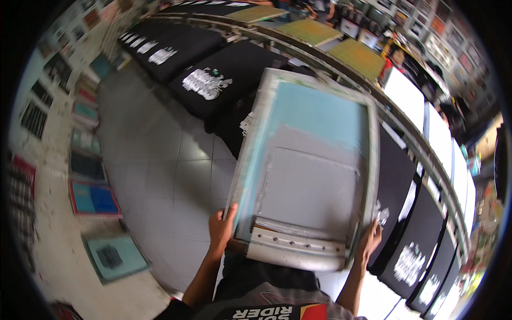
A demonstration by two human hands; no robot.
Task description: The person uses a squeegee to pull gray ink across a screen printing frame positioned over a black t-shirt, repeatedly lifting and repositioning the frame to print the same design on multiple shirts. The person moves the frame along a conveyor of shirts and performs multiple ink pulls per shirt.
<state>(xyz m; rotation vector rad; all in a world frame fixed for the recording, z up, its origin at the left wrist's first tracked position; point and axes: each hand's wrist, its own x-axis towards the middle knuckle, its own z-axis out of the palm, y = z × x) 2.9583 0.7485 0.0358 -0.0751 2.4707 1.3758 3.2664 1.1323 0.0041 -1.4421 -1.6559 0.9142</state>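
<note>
Between my two hands I hold a screen printing frame (pixel 374 154) in front of my body, above the floor. Its mesh is light blue at the far end and smeared with grey ink (pixel 312 178) over the middle and near part. A squeegee (pixel 298 249) with a pale handle and a row of screws lies across the frame's near end. My left hand (pixel 223 228) grips the left side rail near the bottom, thumb on top. My right hand (pixel 369 241) grips the right side rail, its fingers partly hidden by the frame.
Black shirts with white prints (pixel 207 84) lie on a long row of printing boards beyond the frame and on the right (pixel 409 262). A metal rail (pixel 341 79) runs along the row. Several other screens (pixel 116 257) lean or lie along the left wall, beside a grey tiled floor (pixel 176 176).
</note>
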